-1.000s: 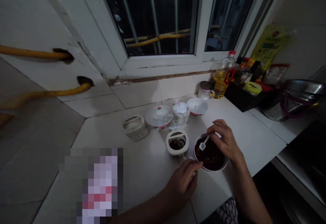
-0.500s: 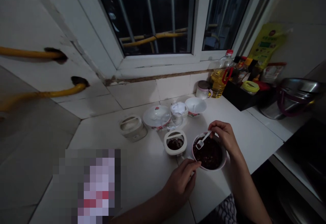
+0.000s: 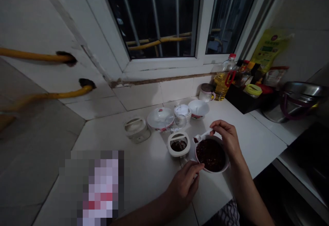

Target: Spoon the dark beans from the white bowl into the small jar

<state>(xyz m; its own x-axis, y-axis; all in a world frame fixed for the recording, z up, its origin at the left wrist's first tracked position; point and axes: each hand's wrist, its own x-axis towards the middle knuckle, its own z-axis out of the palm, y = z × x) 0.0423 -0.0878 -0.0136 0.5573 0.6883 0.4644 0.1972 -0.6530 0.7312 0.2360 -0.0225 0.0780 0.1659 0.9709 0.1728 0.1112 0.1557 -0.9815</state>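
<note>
My right hand [image 3: 226,137] pinches the handle of a small white spoon [image 3: 205,134]. The spoon's head holds a little dark red stuff and is over the gap between a bowl and a seasoning jar. The bowl [image 3: 218,171] is white with a pinkish rim and contains dark red, wet-looking flakes. At its near left edge my left hand [image 3: 185,182] grips the rim, with its lower fingers partly hidden. Just left of the bowl stands the white-rimmed seasoning jar [image 3: 169,147], with dark red contents inside.
Behind are another seasoning jar [image 3: 137,135], a wide white bowl [image 3: 160,113], a small white container [image 3: 182,110] and a second bowl [image 3: 203,106]. Farther right are a lidded mug [image 3: 206,94], an oil bottle [image 3: 222,83], a black condiment box [image 3: 239,100] and a metal pot [image 3: 295,99].
The spoon has moved from over the flakes to the bowl's far left rim, towards the seasoning jar, with some red stuff in it. My left hand stays at the bowl.
</note>
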